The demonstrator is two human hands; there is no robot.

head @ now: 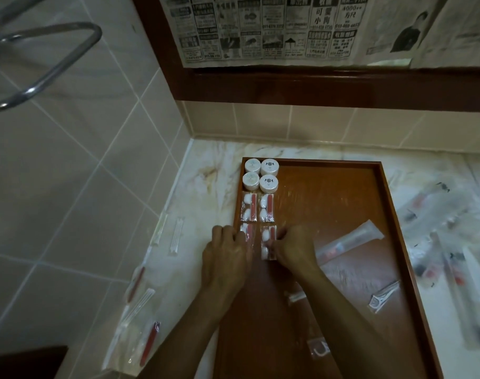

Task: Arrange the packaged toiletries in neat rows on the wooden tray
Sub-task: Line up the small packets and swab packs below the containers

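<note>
From the head camera, the wooden tray (342, 192) lies lengthwise away from the person on the marble counter (206, 165), and the rows are growing down its left edge: four round white jars (261, 175) in a square at the far corner, then two clear vanity packets (258, 207) side by side, each with its long axis running toward the person. The third pair is in hand now. The left hand (228, 250) grips the left packet (246, 232) against the tray's left wall, fingers curled over its near part; the right hand (293, 246) pinches the right packet (269, 242) at its right edge, fingertips bunched together. Both packets already point the same way as the pair beyond them, so what seems left is a small sideways nudge and a push away from the person to close the gap (the right packet looks to sit slightly nearer than its neighbour).

A long tube packet (351, 242) lies askew just right of the right hand, crossing the row direction; the right hand is plainly nearer it. More packets (438, 242) lie blurred on the counter to the right.
</note>
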